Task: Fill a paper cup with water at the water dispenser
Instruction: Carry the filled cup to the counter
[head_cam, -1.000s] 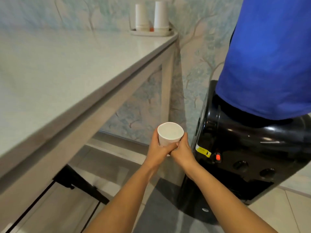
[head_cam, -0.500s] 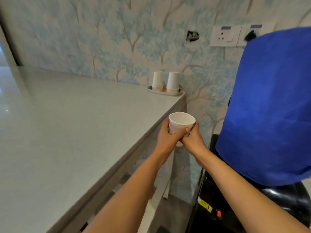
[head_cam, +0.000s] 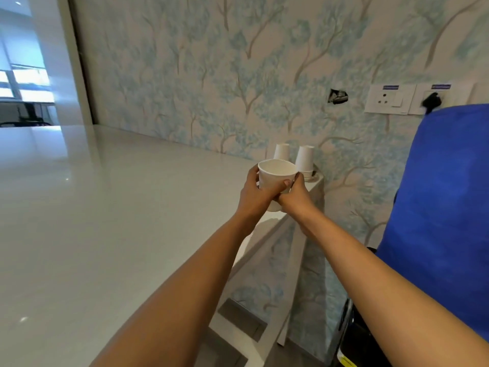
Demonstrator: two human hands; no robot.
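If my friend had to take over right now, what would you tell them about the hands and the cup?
Left hand: gripping the paper cup from the left.
Right hand: gripping it from the right.
The cup is upright, raised above the corner of the white counter, in front of the stacked cups.
Done: cup picked up. I cannot tell whether it holds water.
Left: if empty, fill it at the dispenser with the blue-covered bottle, on the right.
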